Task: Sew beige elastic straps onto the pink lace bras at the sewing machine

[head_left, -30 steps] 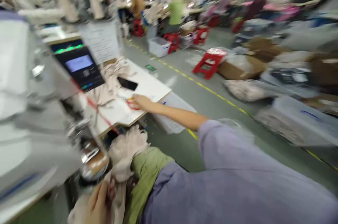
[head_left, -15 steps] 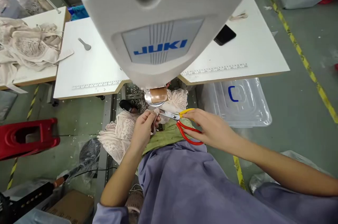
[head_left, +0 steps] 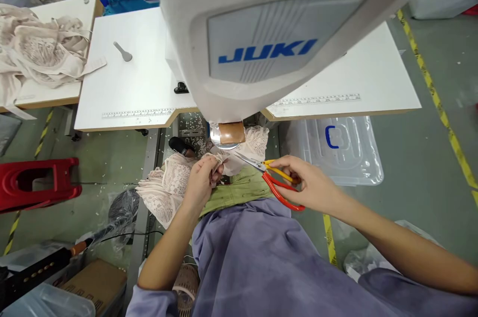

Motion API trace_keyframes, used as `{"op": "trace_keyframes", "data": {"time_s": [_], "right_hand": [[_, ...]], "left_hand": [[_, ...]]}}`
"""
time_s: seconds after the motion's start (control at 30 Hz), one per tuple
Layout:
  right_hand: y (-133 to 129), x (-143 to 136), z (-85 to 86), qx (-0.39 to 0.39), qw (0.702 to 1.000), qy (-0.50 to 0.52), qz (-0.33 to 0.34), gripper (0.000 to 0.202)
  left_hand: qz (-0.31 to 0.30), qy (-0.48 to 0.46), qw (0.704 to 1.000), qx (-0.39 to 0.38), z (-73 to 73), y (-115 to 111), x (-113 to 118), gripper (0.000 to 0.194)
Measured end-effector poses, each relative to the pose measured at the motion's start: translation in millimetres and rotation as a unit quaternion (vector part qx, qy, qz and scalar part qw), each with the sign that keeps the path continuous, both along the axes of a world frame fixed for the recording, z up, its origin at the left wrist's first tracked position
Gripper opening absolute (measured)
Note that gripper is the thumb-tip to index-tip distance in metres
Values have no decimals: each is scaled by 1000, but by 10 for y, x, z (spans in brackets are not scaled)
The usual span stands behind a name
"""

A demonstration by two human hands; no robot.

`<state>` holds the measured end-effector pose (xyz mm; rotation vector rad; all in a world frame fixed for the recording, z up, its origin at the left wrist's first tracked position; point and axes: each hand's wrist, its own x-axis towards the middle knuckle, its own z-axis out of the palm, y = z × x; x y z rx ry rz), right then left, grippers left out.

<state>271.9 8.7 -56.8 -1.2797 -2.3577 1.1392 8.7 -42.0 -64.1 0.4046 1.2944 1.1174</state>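
Note:
My left hand (head_left: pixel 204 177) pinches an edge of a pale pink lace bra (head_left: pixel 172 177), whose cups hang at the left over the machine's frame. In my right hand (head_left: pixel 304 177) is a pair of scissors (head_left: pixel 266 166) with one yellow and one red handle. Its blades are slightly parted and point left, a little apart from the cloth in my left hand. More pale lace (head_left: pixel 256 142) lies just beyond, under the sewing machine head (head_left: pixel 261 58) with its round metal and brown end. Green cloth (head_left: pixel 235 190) covers my lap.
The white machine table (head_left: pixel 123 87) carries a grey tool (head_left: pixel 123 52). Beige lace garments (head_left: pixel 41 53) are heaped on the left table. A lidded clear bin (head_left: pixel 336 152) stands right; a red stool (head_left: pixel 41 182) is on the floor at left.
My right hand has drawn the scissors to the right, away from the cloth, and their blades have come into fuller view. My left hand keeps its pinch. The camera view has shifted.

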Motion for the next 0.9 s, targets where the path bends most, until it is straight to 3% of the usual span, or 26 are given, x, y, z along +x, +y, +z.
{"op": "trace_keyframes", "data": {"time_s": [0.23,0.6,0.77,0.9], "right_hand": [[-15,-250,19,1,999,14,35,39],[93,-496,-59,-11,998,9,58,37],[53,-455,-72,-33,998,8,49,32],[62,-263,-102,-33,999,-2,24,32]], "left_hand": [[18,6,1000,7,-19,-18,-34,39],[-26,198,978,60,7,-64,-112,29],[-22,192,980,44,-20,-87,-123,31],[27,121,992,37,-44,-83,-118,34]]}}
